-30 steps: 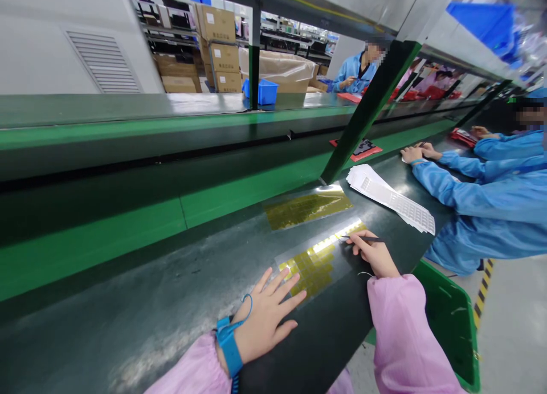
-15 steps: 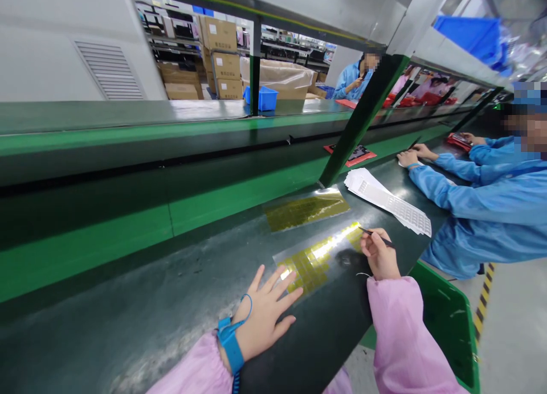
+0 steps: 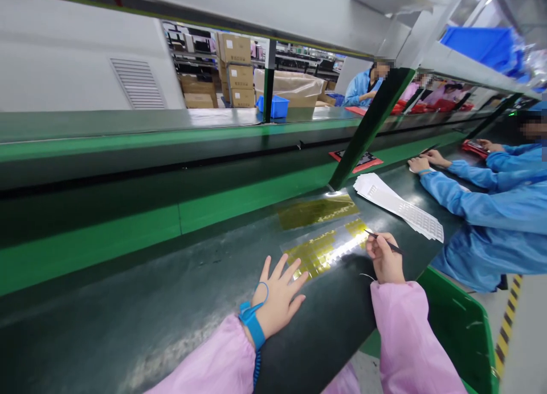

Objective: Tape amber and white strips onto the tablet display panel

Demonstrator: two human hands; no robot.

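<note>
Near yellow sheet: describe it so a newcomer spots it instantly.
On the dark bench, left of the fanned white sheets, the near sheet stretches between the left hand and the right hand. Its yellow is broken into patches with clear gaps, unlike the far sheet just beyond it, which is mostly solid yellow.

The film sheet (image 3: 318, 251) looks glossy plastic, the tweezers (image 3: 394, 247) matt, the sleeves (image 3: 404, 320) cloth.

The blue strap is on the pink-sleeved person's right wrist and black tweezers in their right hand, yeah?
No: the head view shows the blue strap on the wrist of the left hand. The black tweezers are in the right hand.
</note>
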